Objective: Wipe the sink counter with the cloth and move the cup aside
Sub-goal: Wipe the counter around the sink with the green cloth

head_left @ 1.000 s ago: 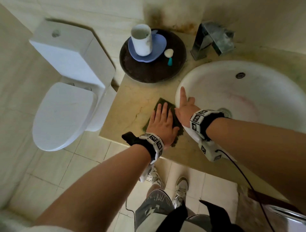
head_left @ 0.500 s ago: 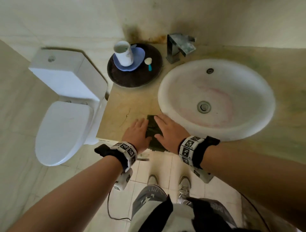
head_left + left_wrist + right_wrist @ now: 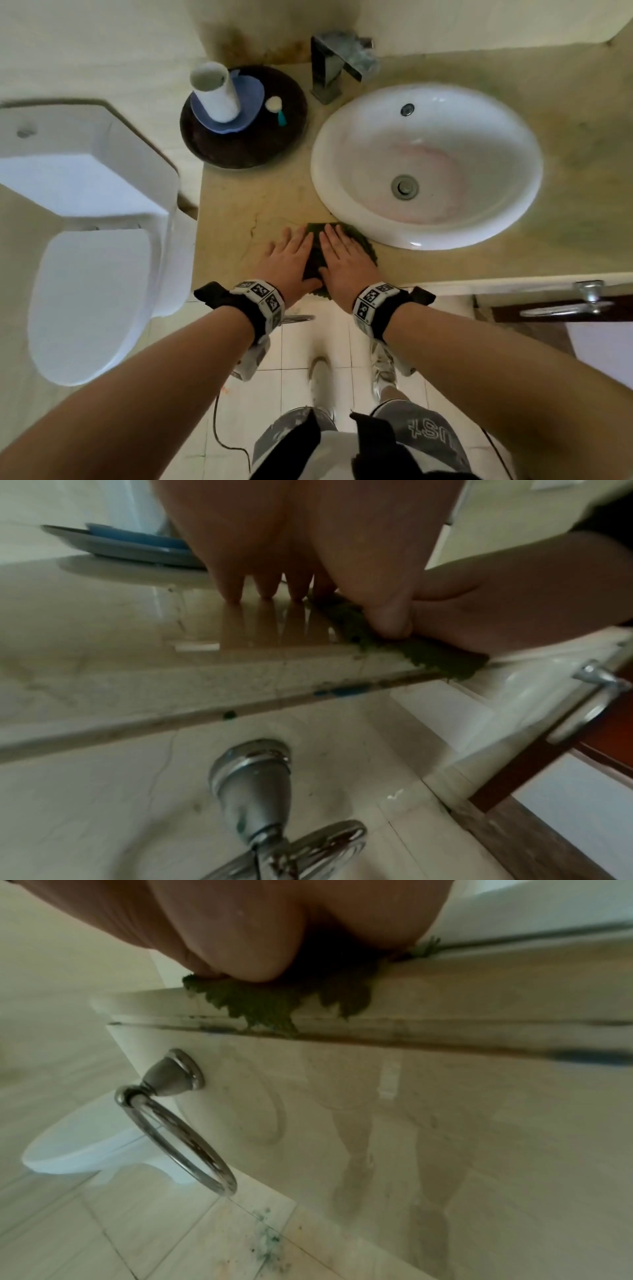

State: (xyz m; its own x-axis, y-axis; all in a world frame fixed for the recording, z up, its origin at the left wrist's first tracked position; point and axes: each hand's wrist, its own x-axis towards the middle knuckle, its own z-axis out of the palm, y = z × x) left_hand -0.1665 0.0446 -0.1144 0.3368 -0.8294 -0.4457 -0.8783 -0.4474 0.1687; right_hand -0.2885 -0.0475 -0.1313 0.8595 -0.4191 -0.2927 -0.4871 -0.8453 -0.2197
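A dark green cloth lies flat on the beige counter at its front edge, just left of the sink. Both my hands press on it with straight fingers: the left hand on its left side, partly on bare counter, and the right hand on its right side. The cloth shows under my left thumb in the left wrist view, and the cloth hangs over the counter lip in the right wrist view. A white cup stands on a blue saucer on a dark round tray at the back left.
The white oval sink fills the counter's right half, with a metal faucet behind it. A small brush lies on the tray. A white toilet stands to the left. A towel ring hangs under the counter.
The cloth and both hands slid along the front edge, from farther up the counter back toward me and slightly right. The head view shifted; the cup has not moved.
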